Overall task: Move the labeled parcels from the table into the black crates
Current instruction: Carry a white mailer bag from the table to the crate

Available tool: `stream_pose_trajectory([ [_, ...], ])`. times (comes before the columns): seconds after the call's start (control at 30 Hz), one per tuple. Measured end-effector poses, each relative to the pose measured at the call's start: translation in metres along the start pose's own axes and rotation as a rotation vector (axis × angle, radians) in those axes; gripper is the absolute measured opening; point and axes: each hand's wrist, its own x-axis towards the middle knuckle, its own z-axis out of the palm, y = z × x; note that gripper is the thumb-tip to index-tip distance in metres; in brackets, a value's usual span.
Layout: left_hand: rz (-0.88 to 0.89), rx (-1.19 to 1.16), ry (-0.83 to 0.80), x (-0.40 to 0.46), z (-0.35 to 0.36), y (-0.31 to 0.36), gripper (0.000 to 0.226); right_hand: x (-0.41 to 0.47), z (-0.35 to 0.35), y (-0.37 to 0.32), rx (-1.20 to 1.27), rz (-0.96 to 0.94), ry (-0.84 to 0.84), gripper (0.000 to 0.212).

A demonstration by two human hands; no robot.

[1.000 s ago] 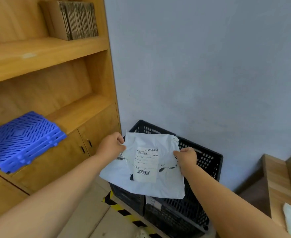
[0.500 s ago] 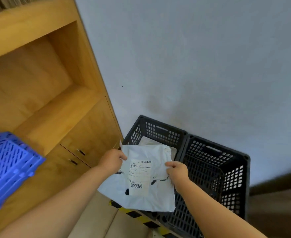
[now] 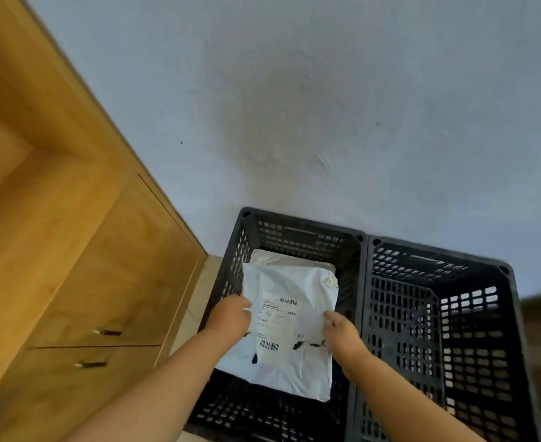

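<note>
Parcel [image 3: 290, 317], pinched at its sides by your left hand [image 3: 231, 315] and right hand [image 3: 342, 331], hangs over the left crate [image 3: 298, 224], unreleased; another already lies inside.

We hold a white labeled parcel [image 3: 290, 317] over the left black crate [image 3: 247, 244]; another parcel [image 3: 291, 258] lies inside. The right crate [image 3: 438, 260] adjoins.

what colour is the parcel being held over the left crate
White, with a pale printed label and black marks. The parcel shows best in the head view, held by both hands over the black crate.
</note>
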Motion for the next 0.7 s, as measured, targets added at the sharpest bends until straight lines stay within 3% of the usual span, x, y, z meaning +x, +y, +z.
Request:
stream_pose_trajectory([
  [0.3, -0.024, -0.012, -0.024, 0.13, 0.049, -0.031, 0.042, 0.132, 0.032, 0.022, 0.022, 0.096, 0.143, 0.041],
  [0.47, -0.062, 0.04, 0.005, 0.18, 0.076, -0.05, 0.045, 0.194, 0.046, 0.039, 0.024, 0.119, 0.184, 0.02],
  [0.7, 0.001, 0.203, 0.049, 0.214, 0.099, -0.062, 0.052, 0.233, 0.06, 0.051, 0.013, 0.055, 0.303, 0.041],
])
